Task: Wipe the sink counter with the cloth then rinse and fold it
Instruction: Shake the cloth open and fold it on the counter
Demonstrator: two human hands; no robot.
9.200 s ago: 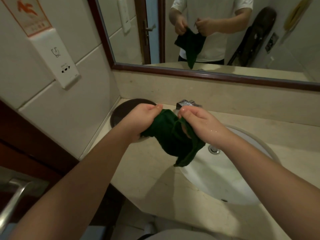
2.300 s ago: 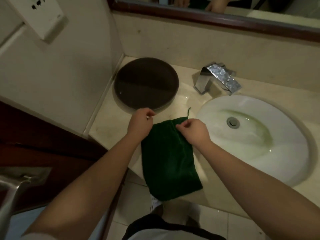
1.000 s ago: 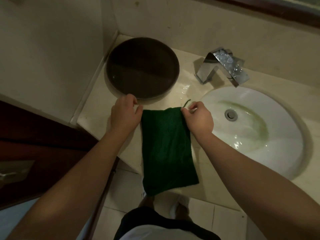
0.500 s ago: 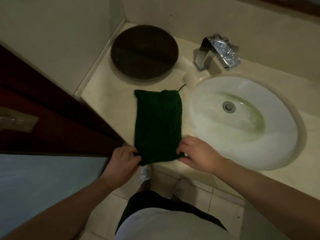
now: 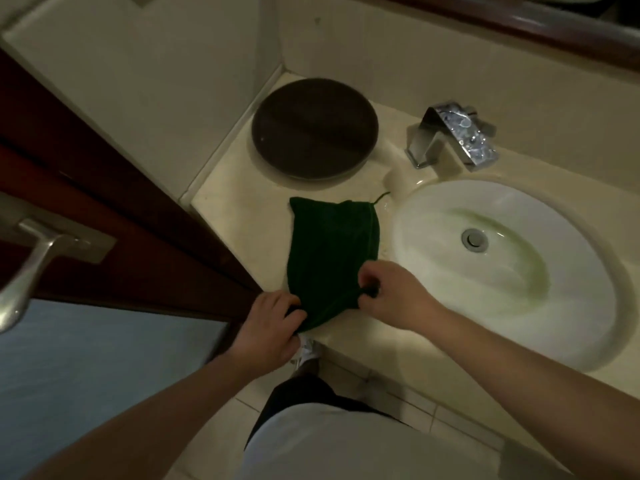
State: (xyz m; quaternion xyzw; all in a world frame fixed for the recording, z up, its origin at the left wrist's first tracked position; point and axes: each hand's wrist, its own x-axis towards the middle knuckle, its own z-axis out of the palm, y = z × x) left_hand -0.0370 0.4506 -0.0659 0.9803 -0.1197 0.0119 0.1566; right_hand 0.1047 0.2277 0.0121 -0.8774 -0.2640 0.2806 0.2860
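A dark green cloth [image 5: 332, 251] lies flat as a long strip on the pale desk [image 5: 242, 216], at nine o'clock from the white sink [image 5: 433, 216]. The left hand [image 5: 270, 327] and right hand [image 5: 391, 296] each pinch a corner at its six o'clock end, probably to carry that edge over in a fold. The sink holds only a greenish tint near its drain. A dark round tray [image 5: 313, 128] at twelve o'clock carries nothing.

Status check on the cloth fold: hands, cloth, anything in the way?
Left hand and right hand each pinch a near corner of the green cloth. Far end flat on the counter. Dark disc beyond, apart. Nothing lies on it.
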